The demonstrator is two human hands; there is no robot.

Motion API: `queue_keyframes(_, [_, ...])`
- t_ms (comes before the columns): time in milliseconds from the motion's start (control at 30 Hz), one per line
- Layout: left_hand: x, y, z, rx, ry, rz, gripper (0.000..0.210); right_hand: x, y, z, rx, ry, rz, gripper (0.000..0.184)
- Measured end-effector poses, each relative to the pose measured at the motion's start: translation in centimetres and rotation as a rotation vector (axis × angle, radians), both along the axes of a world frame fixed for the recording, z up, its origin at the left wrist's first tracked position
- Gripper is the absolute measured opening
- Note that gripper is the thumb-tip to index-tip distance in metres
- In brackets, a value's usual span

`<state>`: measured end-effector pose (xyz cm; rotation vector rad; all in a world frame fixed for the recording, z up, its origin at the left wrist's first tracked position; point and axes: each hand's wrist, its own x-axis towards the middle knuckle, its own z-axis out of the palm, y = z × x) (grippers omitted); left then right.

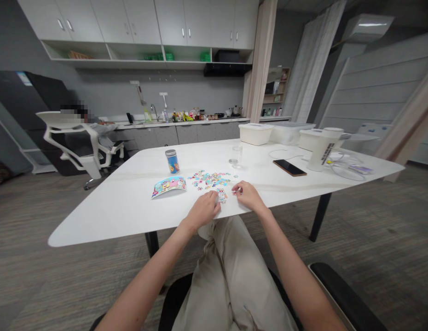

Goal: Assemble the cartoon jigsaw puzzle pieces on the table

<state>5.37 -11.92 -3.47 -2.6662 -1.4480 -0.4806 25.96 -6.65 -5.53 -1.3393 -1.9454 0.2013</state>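
Observation:
Several loose jigsaw puzzle pieces (212, 178) lie spread on the white table (107, 207) in front of me. Closer to the edge is a small joined patch of puzzle (222, 196). My left hand (204, 209) rests at the left side of this patch with its fingers curled; whatever is under the fingertips is hidden. On the other side, my right hand (249, 195) pinches a small puzzle piece (234, 193). A curved, colourful picture sheet (169, 185) lies left of the pieces. Behind it stands a blue printed can (172, 162) with a grey lid.
A clear jar (237, 152) and a round lid (234, 161) are beyond the pieces. To the right are a phone (290, 167), a white cup (322, 151), cables and white bins (256, 134). A person sits in a white chair (72, 142) at the far left.

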Motion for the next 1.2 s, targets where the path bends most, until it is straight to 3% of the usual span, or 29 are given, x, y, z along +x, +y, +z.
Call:
queue_keyframes(500, [-0.50, 0.50, -0.41, -0.037, -0.019, -0.027, 0.026, 0.21, -0.05, 0.31, -0.076, 0.061, 0.021, 0.024])
queue_keyframes(867, [-0.37, 0.25, -0.41, -0.056, -0.068, 0.003, 0.028, 0.52, -0.23, 0.42, -0.129, 0.087, 0.117, 0.020])
queue_keyframes(1200, [-0.37, 0.32, -0.53, -0.059, -0.091, 0.006, 0.028, 0.68, -0.47, 0.82, -0.173, 0.237, 0.352, 0.013])
